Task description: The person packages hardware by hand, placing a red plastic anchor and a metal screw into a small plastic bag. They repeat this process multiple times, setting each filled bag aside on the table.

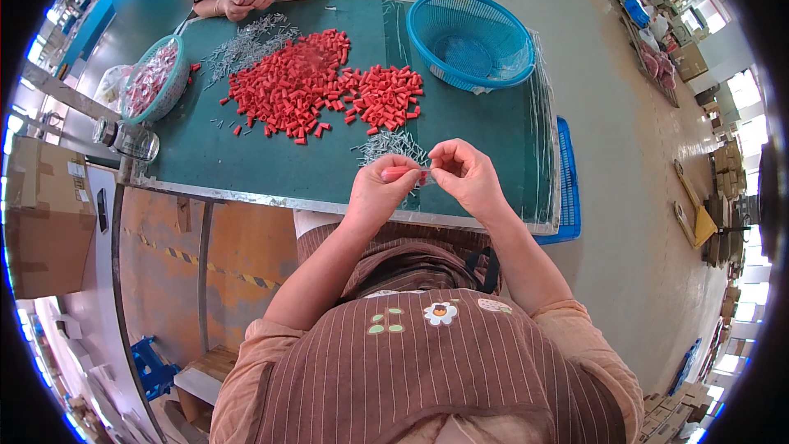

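Near the table's front edge, my left hand [380,187] pinches a small red sleeve [398,173] between thumb and fingers. My right hand [465,176] meets it from the right, thumb and forefinger pressed together at the sleeve's end. A thin greyish piece seems to lie between those fingertips, too small to name. Just beyond my hands lies a small heap of grey metal pins [390,145]. Farther off spreads a large pile of red sleeves [300,82], with a smaller pile of them [385,97] at its right.
A blue plastic basket [470,37] stands at the table's far right corner. At the left edge sits a basket of red pieces in plastic [156,78], near a glass jar [136,141]. Another person's hands [249,2] work across the green table [472,136], beside more grey pins [246,48].
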`<state>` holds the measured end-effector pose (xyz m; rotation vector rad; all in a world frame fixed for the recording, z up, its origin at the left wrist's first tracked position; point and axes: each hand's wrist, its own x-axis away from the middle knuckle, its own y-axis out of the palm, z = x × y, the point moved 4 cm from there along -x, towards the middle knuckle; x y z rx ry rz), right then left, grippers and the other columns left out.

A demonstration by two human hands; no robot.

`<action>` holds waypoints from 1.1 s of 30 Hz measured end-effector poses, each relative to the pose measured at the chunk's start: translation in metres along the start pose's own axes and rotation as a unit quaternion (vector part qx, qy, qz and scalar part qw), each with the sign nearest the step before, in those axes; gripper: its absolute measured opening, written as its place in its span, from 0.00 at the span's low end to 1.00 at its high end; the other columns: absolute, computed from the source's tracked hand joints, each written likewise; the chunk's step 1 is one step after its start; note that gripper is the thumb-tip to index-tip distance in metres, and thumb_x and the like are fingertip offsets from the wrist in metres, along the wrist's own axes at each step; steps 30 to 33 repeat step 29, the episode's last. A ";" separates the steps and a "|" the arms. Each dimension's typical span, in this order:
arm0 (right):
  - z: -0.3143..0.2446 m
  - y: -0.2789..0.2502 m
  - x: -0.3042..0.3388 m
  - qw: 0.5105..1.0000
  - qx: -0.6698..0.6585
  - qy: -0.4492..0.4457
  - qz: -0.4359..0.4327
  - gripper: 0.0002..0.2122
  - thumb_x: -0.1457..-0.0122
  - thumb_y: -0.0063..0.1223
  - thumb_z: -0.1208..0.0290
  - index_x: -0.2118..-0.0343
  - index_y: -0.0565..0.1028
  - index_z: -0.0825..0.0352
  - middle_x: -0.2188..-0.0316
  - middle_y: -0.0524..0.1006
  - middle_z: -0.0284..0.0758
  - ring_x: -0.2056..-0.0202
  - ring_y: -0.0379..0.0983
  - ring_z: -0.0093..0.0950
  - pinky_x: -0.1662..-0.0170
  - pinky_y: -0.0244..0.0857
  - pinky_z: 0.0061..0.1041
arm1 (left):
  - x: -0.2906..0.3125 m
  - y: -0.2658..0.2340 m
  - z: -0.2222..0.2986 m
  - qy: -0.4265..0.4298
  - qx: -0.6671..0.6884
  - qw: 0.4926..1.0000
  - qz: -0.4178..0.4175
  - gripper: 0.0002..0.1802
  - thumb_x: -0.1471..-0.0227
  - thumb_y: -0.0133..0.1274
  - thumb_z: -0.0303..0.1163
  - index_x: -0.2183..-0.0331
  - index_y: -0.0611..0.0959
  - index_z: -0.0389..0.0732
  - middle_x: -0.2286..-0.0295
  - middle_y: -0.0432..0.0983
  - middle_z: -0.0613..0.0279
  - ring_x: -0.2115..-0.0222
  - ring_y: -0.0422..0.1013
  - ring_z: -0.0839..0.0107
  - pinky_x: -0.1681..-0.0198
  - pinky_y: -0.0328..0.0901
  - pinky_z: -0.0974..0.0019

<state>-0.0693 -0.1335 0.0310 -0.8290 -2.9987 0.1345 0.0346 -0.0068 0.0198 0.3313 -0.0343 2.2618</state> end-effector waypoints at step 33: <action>0.002 0.002 -0.005 0.999 0.030 -0.032 -0.020 0.08 0.47 0.56 0.78 0.63 0.73 0.66 0.71 0.72 0.26 0.67 0.69 0.15 0.60 0.66 0.17 | -0.014 0.002 -0.017 0.019 -0.065 0.998 -0.005 0.06 0.53 0.59 0.31 0.72 0.84 0.38 0.78 0.77 0.70 0.74 0.69 0.84 0.67 0.66 0.77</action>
